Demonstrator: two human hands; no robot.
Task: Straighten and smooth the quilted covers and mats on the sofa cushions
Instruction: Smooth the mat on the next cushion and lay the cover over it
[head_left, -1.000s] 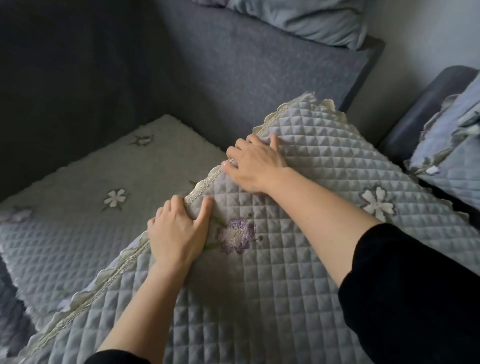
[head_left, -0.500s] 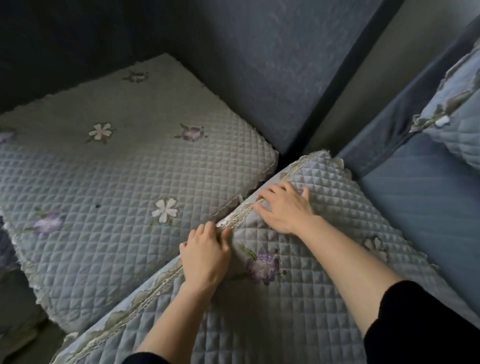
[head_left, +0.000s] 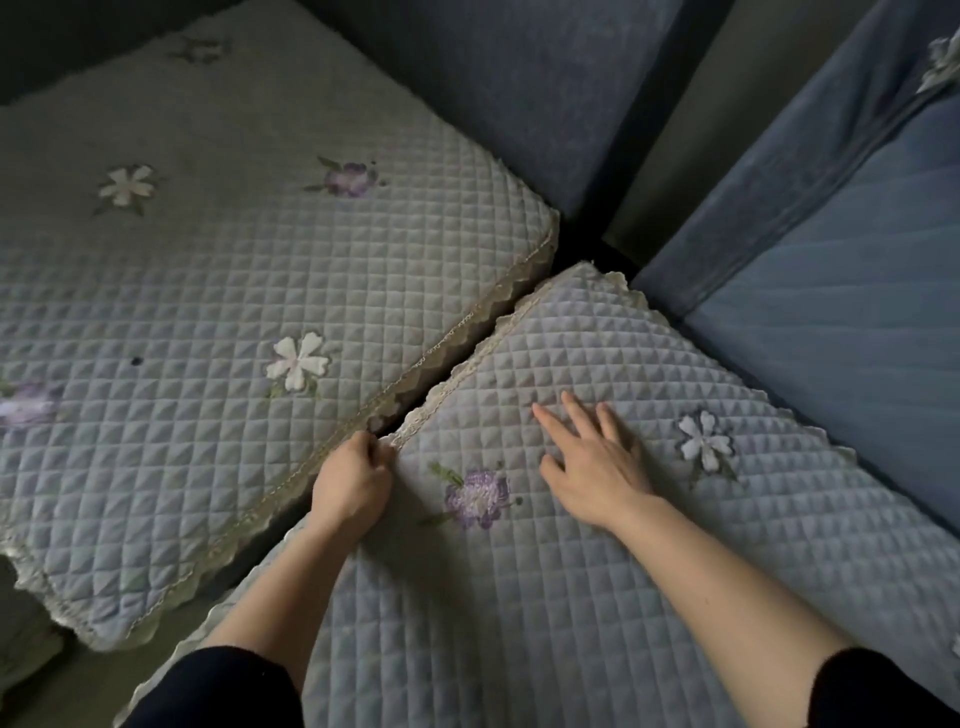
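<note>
A grey quilted cover (head_left: 597, 582) with embroidered flowers and a lace edge lies over the near seat cushion. My left hand (head_left: 350, 483) has its fingers curled on the lace trim at the cover's left edge, by the gap between cushions. My right hand (head_left: 592, 462) lies flat on the cover with fingers spread, between a purple flower (head_left: 475, 499) and a white flower (head_left: 704, 441). A second quilted cover (head_left: 208, 312) of the same pattern lies on the neighbouring cushion to the left, its lace edge hanging down along the gap.
Dark blue sofa back cushions (head_left: 519, 93) stand behind both seats. To the right lies a bare blue cushion (head_left: 841, 312). A narrow dark gap (head_left: 576, 244) opens at the corner where the cushions meet. Another quilted piece (head_left: 943, 62) shows at the top right edge.
The near cushion has come down flat beside the left one. My right hand left the lace edge and now lies flat further right; my left hand stays at the trim.
</note>
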